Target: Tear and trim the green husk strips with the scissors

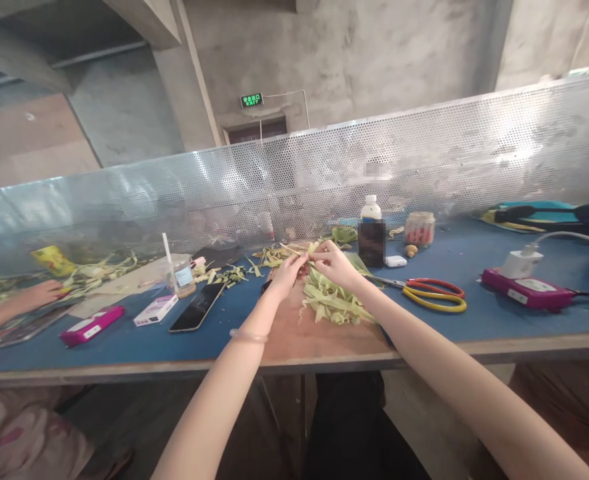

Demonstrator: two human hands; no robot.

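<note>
Over the far end of a brown board, my two hands meet around a pale green husk strip. My left hand, with a bangle on its wrist, has its fingers closed on the strip. From the other side my right hand pinches the same strip; its fingertips partly cover it. Just below my right hand lies a loose pile of pale green husk strips. More dry, yellowish strips are scattered behind my hands.
Red-and-yellow-handled scissors, a bottle and a jar stand or lie to the right. On the left are a phone, a small box and a cup with a straw. Another person's hand is far left. A perforated metal screen runs behind.
</note>
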